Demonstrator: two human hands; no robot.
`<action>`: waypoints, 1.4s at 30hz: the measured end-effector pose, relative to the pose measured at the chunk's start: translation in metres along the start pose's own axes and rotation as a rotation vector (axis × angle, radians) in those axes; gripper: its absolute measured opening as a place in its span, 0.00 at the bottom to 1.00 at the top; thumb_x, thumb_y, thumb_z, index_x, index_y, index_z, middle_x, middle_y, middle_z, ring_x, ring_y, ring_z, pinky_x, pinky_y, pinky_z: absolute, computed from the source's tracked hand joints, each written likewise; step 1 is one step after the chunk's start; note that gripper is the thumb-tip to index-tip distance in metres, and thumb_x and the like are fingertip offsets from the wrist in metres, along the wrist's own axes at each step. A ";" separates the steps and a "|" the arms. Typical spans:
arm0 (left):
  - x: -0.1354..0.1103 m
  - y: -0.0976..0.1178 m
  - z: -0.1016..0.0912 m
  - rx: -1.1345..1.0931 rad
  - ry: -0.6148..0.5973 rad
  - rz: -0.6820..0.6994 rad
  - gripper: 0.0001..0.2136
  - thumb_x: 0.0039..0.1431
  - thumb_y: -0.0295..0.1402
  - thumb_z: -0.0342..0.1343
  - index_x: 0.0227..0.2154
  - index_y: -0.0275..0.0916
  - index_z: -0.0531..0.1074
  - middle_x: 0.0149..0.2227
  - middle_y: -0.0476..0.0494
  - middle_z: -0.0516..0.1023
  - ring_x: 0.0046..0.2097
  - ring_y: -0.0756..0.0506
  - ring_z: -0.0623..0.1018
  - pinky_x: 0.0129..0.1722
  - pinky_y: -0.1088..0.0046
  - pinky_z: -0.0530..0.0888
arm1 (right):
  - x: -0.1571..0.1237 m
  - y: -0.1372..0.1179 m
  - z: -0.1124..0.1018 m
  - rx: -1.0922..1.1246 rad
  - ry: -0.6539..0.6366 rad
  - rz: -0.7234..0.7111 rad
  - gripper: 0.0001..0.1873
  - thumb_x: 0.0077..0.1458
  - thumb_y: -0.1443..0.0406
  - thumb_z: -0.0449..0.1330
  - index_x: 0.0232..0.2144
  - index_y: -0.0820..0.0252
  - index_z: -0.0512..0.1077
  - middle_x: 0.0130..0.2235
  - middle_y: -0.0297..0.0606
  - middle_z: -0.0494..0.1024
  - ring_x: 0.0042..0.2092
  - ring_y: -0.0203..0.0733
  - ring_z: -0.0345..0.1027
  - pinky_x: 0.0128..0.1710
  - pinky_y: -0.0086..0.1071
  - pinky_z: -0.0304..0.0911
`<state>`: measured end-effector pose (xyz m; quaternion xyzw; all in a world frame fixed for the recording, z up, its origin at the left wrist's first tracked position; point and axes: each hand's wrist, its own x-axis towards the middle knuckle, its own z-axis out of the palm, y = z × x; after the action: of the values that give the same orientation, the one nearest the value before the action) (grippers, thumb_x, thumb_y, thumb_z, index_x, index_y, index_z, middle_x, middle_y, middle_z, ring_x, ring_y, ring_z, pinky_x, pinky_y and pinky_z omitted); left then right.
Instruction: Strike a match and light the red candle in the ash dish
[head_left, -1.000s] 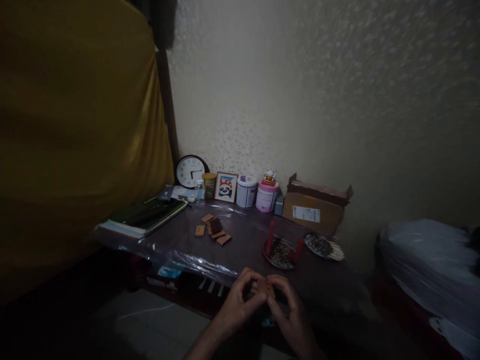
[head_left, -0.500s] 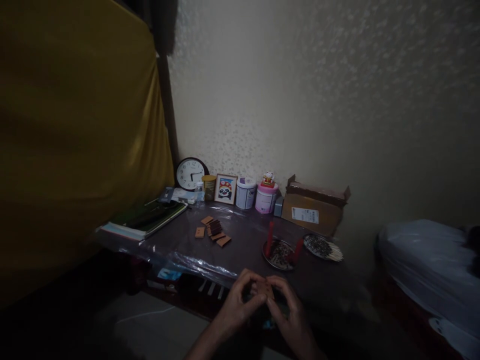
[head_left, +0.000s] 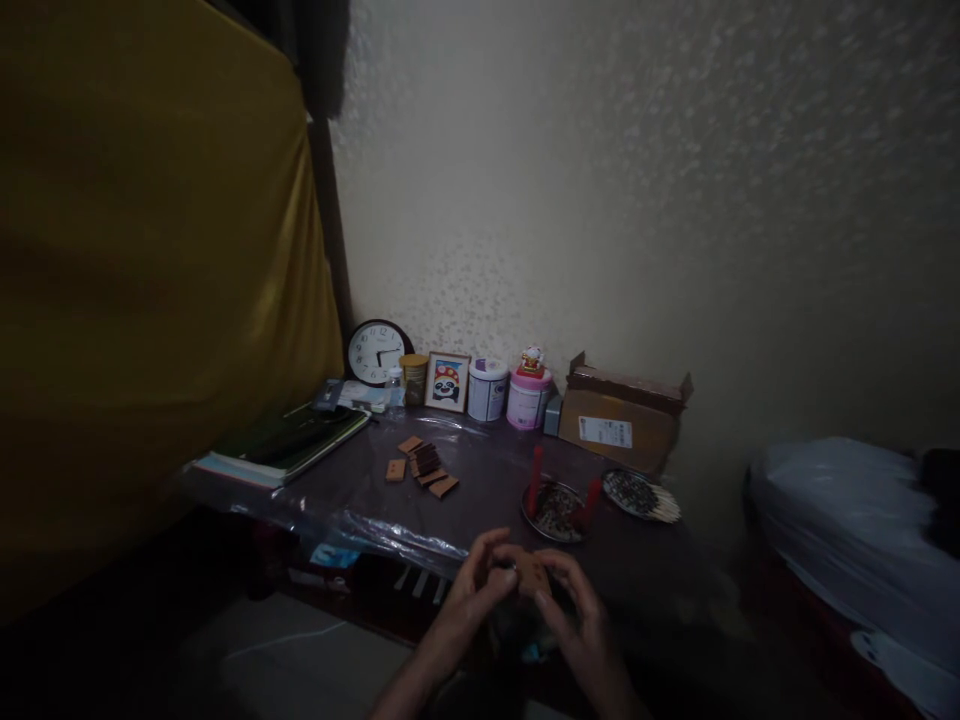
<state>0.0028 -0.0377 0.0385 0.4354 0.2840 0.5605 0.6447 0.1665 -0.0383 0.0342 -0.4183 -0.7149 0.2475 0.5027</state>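
Both hands hold one small brown tile (head_left: 531, 574) above the table's near edge, left hand (head_left: 466, 600) and right hand (head_left: 581, 625) fingers pinching it; since a second ago it has barely shifted, so the handling continues.

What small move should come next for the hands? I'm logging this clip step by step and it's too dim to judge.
Probably lift the small brown piece closer into view. The left hand and right hand pinch it together in deep shadow at the near edge of the table, where its detail can't be made out.
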 end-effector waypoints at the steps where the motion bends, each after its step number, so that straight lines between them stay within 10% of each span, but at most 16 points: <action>1: 0.001 -0.001 0.000 -0.086 0.018 -0.049 0.22 0.47 0.41 0.60 0.46 0.42 0.64 0.40 0.44 0.74 0.36 0.47 0.75 0.34 0.72 0.69 | 0.000 0.001 0.000 0.005 0.005 -0.001 0.12 0.53 0.64 0.56 0.42 0.56 0.67 0.43 0.39 0.75 0.46 0.42 0.69 0.45 0.32 0.66; 8: -0.001 -0.002 0.005 -0.436 -0.099 -0.322 0.13 0.56 0.38 0.51 0.38 0.33 0.69 0.33 0.39 0.77 0.30 0.48 0.78 0.30 0.75 0.69 | -0.002 -0.008 0.004 -0.049 0.005 -0.035 0.12 0.52 0.66 0.57 0.41 0.55 0.68 0.44 0.38 0.74 0.48 0.43 0.67 0.48 0.34 0.63; 42: 0.001 -0.015 0.005 -0.647 -0.162 -0.252 0.08 0.59 0.30 0.48 0.39 0.36 0.69 0.37 0.40 0.77 0.35 0.48 0.77 0.35 0.74 0.69 | -0.004 0.001 0.008 0.181 -0.100 0.145 0.16 0.52 0.63 0.57 0.45 0.53 0.65 0.51 0.40 0.68 0.54 0.46 0.61 0.53 0.39 0.57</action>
<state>0.0146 -0.0379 0.0278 0.2130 0.0913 0.5010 0.8338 0.1603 -0.0408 0.0284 -0.4087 -0.6817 0.3673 0.4830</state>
